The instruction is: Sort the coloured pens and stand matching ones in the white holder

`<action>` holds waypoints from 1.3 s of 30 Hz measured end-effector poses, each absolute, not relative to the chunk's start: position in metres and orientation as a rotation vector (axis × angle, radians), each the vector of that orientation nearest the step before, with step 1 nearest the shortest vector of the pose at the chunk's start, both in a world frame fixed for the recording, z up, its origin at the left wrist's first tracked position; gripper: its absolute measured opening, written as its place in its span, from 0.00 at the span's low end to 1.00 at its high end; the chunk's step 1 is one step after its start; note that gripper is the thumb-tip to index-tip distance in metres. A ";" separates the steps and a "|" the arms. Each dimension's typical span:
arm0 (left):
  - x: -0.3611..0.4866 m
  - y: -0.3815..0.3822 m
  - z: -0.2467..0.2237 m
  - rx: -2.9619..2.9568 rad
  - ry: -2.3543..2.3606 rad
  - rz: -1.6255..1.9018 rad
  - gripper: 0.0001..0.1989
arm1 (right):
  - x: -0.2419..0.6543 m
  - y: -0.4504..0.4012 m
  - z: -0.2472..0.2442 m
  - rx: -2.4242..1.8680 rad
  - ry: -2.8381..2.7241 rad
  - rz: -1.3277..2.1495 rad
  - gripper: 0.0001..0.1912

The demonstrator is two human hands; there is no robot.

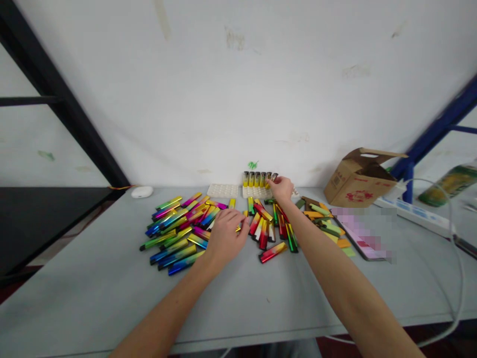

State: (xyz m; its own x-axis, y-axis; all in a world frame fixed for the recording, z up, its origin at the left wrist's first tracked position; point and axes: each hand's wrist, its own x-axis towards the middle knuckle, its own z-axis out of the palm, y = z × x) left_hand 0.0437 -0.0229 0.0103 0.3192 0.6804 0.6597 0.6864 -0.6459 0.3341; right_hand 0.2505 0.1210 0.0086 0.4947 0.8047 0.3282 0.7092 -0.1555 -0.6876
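Note:
My right hand (281, 188) pinches a lighter (275, 176) at the right end of a row of upright lighters (257, 179). These have dark tops and yellow lower parts and stand in a white tray with holes (248, 193). Over the middle of the table, my left hand (228, 229) is curled, with a yellow-ended lighter (239, 228) partly showing between thumb and fingers. To its left lies a pile of shiny lighters (173, 223) in blue, green, pink and yellow. A smaller heap of red, green and yellow lighters (264, 231) lies between my arms.
Another white holed tray (222, 191) sits by the wall. At right are orange and green pieces (328, 223), a flat pink-screened device (359, 233), an open cardboard box (357, 184), a power strip (425, 216) and a white cable (460, 268). A white case (142, 192) lies back left.

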 end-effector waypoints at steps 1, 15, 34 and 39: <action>0.044 -0.023 0.010 -2.546 -1.330 -1.249 0.11 | 0.250 0.122 0.008 -1.917 -1.261 0.137 0.15; 0.044 -0.025 0.013 -2.537 -1.370 -1.224 0.10 | 0.235 0.113 0.011 -2.098 -1.384 0.073 0.20; 0.042 -0.024 0.013 -2.626 -1.411 -1.091 0.08 | 0.245 0.006 0.009 -1.416 -2.053 -0.064 0.14; 0.043 -0.025 0.012 -2.635 -1.382 -1.083 0.08 | 0.242 0.009 0.005 -1.476 -2.085 -0.065 0.14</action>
State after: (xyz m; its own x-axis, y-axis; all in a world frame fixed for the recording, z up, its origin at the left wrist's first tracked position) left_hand 0.0425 -0.0247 0.0124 0.3854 0.7346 0.5584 0.7178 -0.6190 0.3189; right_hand 0.2423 0.0093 0.0055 -0.2210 0.8500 0.4782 0.8780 0.3869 -0.2819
